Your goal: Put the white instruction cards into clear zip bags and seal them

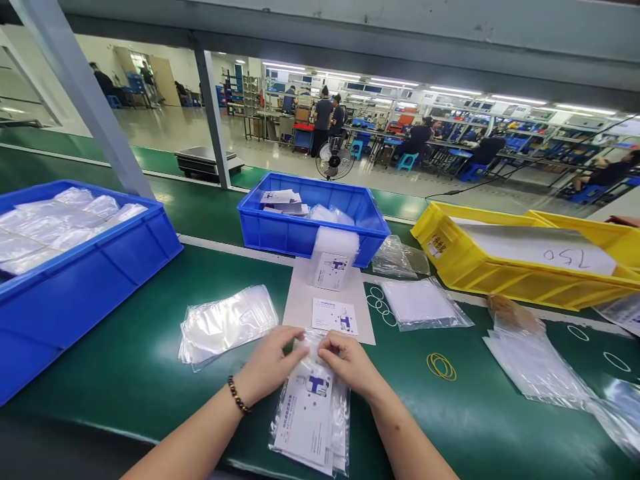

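A clear plastic bag [305, 427] holding a white printed leaflet lies before me on top of similar bags. At its top end, my left hand [273, 363] pinches the bag's left side with thumb and fingertips. Opposite it, my right hand [350, 367] grips the right side with bent fingers. Just beyond, a loose printed leaflet [335, 315] rests on a pale sheet [295, 300]. Behind that stands an upright stack of leaflets [333, 270] with a white, translucent pile. A stack of clear plastic bags [230, 323] lies to the left of my left hand.
Blue bins stand at left [100, 287] and centre back [315, 243]; a yellow bin [520, 273] is at back right. White rings [383, 308], yellow rubber bands [441, 367] and bagged sheets [425, 303] lie to the right. A grey post [213, 120] rises behind.
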### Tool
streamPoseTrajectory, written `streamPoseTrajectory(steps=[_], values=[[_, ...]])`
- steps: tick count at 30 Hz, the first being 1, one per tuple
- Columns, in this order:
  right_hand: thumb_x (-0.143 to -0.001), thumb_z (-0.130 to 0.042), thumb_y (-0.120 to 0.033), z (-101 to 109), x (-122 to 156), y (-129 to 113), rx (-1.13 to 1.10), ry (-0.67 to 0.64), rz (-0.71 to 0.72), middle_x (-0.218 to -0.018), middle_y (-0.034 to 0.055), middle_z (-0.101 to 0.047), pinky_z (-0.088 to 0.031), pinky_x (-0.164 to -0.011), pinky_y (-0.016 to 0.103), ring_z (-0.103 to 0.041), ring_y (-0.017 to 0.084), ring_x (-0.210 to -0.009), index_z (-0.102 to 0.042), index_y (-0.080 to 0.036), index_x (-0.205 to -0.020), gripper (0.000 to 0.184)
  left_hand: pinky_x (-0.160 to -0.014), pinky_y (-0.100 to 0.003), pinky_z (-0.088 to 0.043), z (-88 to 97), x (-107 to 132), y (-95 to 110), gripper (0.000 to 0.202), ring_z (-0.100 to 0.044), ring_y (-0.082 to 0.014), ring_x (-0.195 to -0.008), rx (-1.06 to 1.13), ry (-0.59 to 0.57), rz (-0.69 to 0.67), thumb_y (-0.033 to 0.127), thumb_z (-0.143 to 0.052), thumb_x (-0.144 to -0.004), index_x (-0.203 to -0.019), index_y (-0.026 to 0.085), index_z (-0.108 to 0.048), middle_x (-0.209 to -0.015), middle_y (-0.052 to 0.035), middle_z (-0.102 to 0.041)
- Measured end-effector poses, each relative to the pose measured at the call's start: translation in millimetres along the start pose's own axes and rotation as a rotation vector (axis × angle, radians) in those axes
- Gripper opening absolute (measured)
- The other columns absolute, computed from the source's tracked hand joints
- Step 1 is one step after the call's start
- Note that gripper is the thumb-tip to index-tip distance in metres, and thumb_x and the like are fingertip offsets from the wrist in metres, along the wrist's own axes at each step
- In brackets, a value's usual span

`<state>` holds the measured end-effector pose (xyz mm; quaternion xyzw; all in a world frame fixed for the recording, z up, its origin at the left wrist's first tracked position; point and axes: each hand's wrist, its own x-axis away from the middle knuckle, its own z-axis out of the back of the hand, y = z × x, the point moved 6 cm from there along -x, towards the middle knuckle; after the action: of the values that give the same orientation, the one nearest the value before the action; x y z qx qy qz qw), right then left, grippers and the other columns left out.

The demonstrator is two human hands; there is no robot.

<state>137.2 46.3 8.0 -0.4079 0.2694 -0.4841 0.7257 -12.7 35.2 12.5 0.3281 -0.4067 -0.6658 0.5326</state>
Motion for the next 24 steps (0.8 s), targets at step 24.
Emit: streamPoseTrajectory(steps=[24], values=[[-0.079,-0.045,-0.025,-26,6,2,-0.147,0.091,-0.047,-0.067,0.0021,-0.065,-0.047,-0.056,0.027,-0.058,0.014,-0.055,-0.059,-0.014,-0.105,0.032,-0.052,-0.025,-0.025,-18.0,4,14,0.022,-0.042,-0.0141,-0.055,-0.403,-0.29,0.047,0.029,-0.041,-0.077,-0.058,0.018,-0.042,-0.057,0.0003,-0.048]])
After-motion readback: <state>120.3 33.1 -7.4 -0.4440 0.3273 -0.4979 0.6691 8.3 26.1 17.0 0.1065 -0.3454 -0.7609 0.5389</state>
